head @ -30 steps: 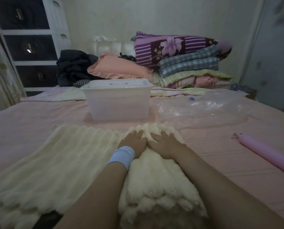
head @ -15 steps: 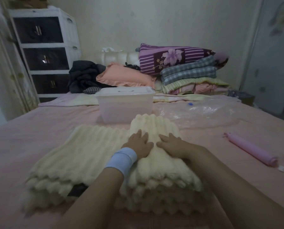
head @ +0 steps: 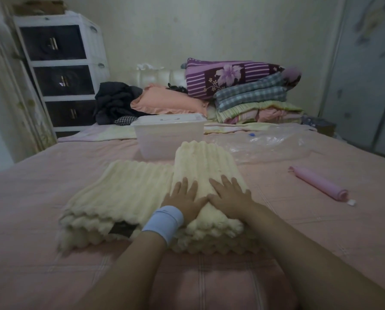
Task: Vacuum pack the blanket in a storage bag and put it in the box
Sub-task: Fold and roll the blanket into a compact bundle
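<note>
Since the earlier frame, the blanket (head: 155, 193) had been folded narrower. The left hand (head: 183, 199) and right hand (head: 228, 198) lay flat, released, pressing its right fold to compact it on the bed (head: 41, 175), near the box (head: 168, 136) and storage bag (head: 267, 145).

Dim, flat indoor light, muted colours, wide-angle bending at edges, soft blur in near foreground

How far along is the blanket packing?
Early. The blanket is partly folded on the bed; left hand and right hand press flat on its folded part. The bag lies empty, and the box has its lid on. Bagging, vacuuming and boxing remain.
</note>
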A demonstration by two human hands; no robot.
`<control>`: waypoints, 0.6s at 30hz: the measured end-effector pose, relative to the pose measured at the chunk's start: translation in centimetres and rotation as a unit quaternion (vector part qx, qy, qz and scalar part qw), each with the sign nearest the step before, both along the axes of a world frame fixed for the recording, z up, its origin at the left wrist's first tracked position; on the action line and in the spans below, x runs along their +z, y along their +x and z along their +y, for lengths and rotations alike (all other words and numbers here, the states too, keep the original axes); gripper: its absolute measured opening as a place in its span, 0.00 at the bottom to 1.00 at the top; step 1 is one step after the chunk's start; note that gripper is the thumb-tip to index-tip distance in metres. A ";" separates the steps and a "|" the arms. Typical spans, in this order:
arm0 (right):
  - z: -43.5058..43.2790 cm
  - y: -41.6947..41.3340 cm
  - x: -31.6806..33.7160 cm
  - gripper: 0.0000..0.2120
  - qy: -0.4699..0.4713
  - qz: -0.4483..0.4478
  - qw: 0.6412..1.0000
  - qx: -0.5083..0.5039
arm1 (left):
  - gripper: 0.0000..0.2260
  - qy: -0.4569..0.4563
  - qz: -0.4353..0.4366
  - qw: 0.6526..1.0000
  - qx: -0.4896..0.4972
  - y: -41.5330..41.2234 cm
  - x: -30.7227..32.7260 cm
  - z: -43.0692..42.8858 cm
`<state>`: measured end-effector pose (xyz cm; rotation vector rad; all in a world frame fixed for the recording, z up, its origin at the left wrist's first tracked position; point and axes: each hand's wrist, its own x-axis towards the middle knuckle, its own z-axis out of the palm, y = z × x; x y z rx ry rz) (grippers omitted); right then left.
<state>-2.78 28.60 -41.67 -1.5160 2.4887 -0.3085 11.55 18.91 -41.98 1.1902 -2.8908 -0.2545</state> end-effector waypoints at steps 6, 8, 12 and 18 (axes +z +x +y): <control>4.0 -1.4 1.2 0.36 -0.163 -0.100 0.981 -0.023 | 0.26 -0.091 0.124 0.983 -0.096 1.8 2.6 2.9; 5.2 -1.9 1.5 0.44 -0.119 -0.104 0.983 -0.088 | 0.29 -0.031 0.086 0.990 -0.106 2.6 2.2 3.4; 6.8 -1.5 2.0 0.42 -0.053 -0.173 0.969 -0.165 | 0.29 0.067 0.038 0.994 -0.076 3.2 2.5 2.7; 6.1 0.9 5.2 0.19 -0.284 -0.333 0.882 -0.174 | 0.27 0.041 0.076 0.996 -0.011 3.7 5.7 2.4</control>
